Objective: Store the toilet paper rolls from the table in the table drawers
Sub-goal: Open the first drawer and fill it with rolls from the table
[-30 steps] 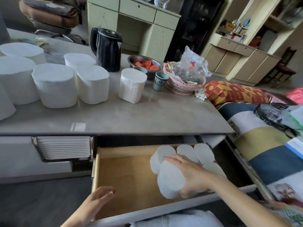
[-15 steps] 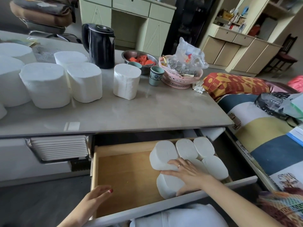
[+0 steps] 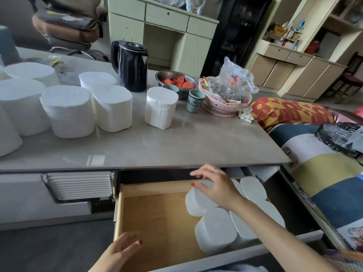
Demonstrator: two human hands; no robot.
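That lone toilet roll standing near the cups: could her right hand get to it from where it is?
Probably yes. The right hand is empty, just above the drawer, and the tabletop before the lone roll is bare.

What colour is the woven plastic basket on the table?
Pale pink; the woven plastic basket shows clearly in the head view, beside the small cup.

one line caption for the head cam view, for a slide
Right hand open above toilet paper rolls in the open drawer; more rolls wait on the table.

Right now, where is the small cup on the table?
In the head view, the cup stands on the table's far right part, between the metal bowl and the pink basket.
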